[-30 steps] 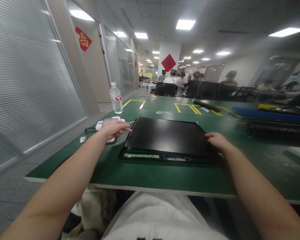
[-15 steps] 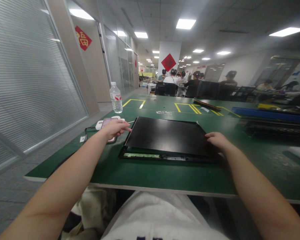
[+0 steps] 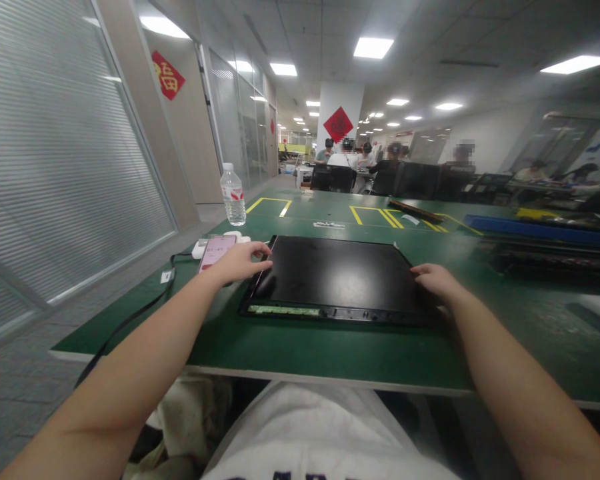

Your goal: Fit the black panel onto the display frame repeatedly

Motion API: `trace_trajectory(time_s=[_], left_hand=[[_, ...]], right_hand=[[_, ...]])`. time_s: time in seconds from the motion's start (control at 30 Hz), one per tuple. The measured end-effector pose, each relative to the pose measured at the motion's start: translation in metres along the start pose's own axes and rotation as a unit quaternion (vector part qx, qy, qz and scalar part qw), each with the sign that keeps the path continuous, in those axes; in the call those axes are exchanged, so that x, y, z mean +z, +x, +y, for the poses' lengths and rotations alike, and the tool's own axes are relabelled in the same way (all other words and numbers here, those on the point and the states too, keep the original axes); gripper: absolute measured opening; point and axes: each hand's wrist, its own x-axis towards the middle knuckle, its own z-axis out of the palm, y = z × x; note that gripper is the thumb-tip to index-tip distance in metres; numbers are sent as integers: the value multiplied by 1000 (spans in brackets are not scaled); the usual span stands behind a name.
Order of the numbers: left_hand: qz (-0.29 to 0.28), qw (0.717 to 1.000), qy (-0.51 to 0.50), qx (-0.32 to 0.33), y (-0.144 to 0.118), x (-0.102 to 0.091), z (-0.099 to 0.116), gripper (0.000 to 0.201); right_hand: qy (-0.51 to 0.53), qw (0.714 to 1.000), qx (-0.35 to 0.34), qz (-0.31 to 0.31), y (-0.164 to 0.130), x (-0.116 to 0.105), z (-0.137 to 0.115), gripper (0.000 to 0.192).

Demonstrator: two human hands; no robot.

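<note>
Lowered since the earlier frame, the flat black rectangular panel (image 3: 337, 275) now lies flush at centre frame on the green surface (image 3: 290, 347), left hand (image 3: 241, 261) and right hand (image 3: 436, 281) resting loosely spread fingers on its side edges, apparently seating it, evening pressure next.

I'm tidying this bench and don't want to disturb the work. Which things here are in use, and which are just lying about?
In use:
black panel, flat on the green table
left hand at its left edge
right hand at its right edge

Lying about:
phone
white charger
water bottle
blue tray
</note>
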Motion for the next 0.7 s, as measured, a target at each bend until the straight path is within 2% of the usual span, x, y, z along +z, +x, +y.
trace_trajectory(time_s=[0.3, 0.7], left_hand=[[-21, 999, 35, -25, 2, 9, -8, 38], [-21, 998, -36, -51, 5, 13, -11, 40]], right_hand=[[-8, 1000, -1, -17, 3, 3, 3, 50], [-91, 995, -30, -19, 0, 2, -4, 52]])
